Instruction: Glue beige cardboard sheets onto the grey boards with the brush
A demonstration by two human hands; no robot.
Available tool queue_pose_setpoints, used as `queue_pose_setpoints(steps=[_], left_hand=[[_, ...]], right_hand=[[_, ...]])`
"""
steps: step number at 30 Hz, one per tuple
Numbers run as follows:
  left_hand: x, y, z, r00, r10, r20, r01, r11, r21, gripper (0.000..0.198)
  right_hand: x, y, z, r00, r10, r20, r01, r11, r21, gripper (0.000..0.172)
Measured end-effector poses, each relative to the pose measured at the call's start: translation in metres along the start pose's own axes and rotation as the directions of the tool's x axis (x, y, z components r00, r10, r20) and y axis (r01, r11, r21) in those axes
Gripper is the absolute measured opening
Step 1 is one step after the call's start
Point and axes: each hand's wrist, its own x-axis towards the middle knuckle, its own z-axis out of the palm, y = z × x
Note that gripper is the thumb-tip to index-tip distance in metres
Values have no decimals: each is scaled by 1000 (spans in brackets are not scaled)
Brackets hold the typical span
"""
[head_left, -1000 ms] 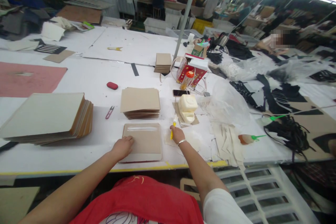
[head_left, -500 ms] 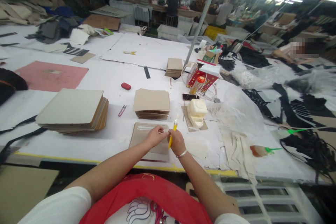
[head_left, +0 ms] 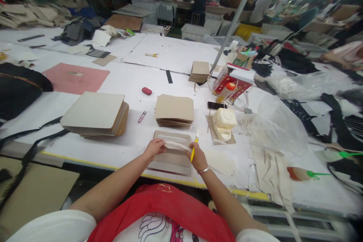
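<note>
A pale, thin strip (head_left: 178,145) is stretched between my hands, over a stack of grey-brown boards (head_left: 170,160) at the table's front edge. My left hand (head_left: 154,148) pinches its left end. My right hand (head_left: 198,157) has the strip's other end at its fingertips and also grips a yellow-handled brush (head_left: 193,153), bristles pointing up and away. Whitish streaks run along the top board's far side. Just beyond lies a second stack of tan boards (head_left: 174,107). To the right, a cream plastic container (head_left: 225,123) rests on a piece of board.
On the left stands a taller board stack (head_left: 93,109), with purple thread snips (head_left: 142,117) to its right. A phone (head_left: 216,105), a red box (head_left: 236,81) and a metal pole (head_left: 235,19) are beyond the container. Fabric strips (head_left: 273,174) and a glue bottle (head_left: 299,173) lie right.
My hands were close together at the stack's right side. My left hand has moved left, drawing the strip out between them. The view has shifted, so the scene sits further right.
</note>
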Motion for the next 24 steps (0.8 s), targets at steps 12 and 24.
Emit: queue_pose_setpoints(steps=[12,24], left_hand=[[31,-10,-42,995,12,-102,1,993,122,21],[76,-1,-46,907,400,-133,-151,604,783,21]], right_hand=[[12,-2,13,980,197,-8,-191,959,211,32],[52,15,42,942,305,-142,-311,950,-23,28]])
